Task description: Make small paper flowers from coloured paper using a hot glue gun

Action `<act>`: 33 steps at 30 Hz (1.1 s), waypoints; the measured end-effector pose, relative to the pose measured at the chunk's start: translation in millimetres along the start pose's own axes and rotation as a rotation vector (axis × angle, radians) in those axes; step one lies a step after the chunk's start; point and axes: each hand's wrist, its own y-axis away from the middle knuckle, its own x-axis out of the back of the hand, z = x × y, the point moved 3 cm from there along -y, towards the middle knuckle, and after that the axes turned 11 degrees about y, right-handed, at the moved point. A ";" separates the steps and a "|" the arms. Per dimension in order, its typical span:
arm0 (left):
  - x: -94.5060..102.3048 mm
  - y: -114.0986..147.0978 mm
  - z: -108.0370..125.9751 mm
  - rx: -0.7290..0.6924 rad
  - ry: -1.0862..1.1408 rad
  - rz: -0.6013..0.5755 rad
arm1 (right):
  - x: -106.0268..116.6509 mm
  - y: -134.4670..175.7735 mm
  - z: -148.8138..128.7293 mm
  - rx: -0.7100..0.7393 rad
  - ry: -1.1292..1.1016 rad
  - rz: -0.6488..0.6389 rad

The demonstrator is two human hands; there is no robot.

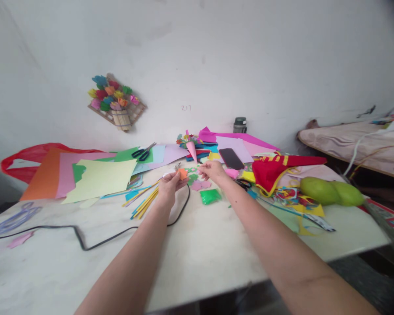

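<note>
My left hand [169, 186] is closed, pinching a small orange paper flower [183, 174] between thumb and fingers. To its right, my right hand [212, 170] has its fingers pressed together in a pinch; whatever is at the fingertips is too small to make out. Between and below the hands lie green paper cut-outs [192, 178] and pink paper flowers [202, 185]. A bright green packet [210, 196] sits nearer to me. Beyond the hands stands a pink paper cone [192, 151] with colourful paper bits at its top.
Coloured paper sheets [101, 177] and scissors [144, 152] lie at left, with yellow and blue strips [146, 203] beside my left forearm. A black cable [82, 245] crosses the table. On the right are a phone [231, 158], red cloth [269, 173] and green fruits [330, 191].
</note>
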 end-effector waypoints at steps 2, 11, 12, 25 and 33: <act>0.2 -0.2 0.1 -0.007 0.007 0.006 | -0.7 0.9 0.8 0.018 0.063 -0.016; 0.5 0.1 6.2 -0.046 0.036 0.039 | -3.8 1.2 2.4 -0.006 0.197 -0.010; 0.5 0.4 7.4 -0.053 0.040 0.040 | -3.8 1.7 2.3 -0.003 0.222 -0.008; 2.2 -0.5 7.9 -0.068 0.031 0.030 | -3.3 -5.1 14.5 0.129 0.461 0.063; 0.2 1.8 9.4 -0.065 0.042 0.039 | -0.6 -3.6 12.8 0.153 0.586 0.055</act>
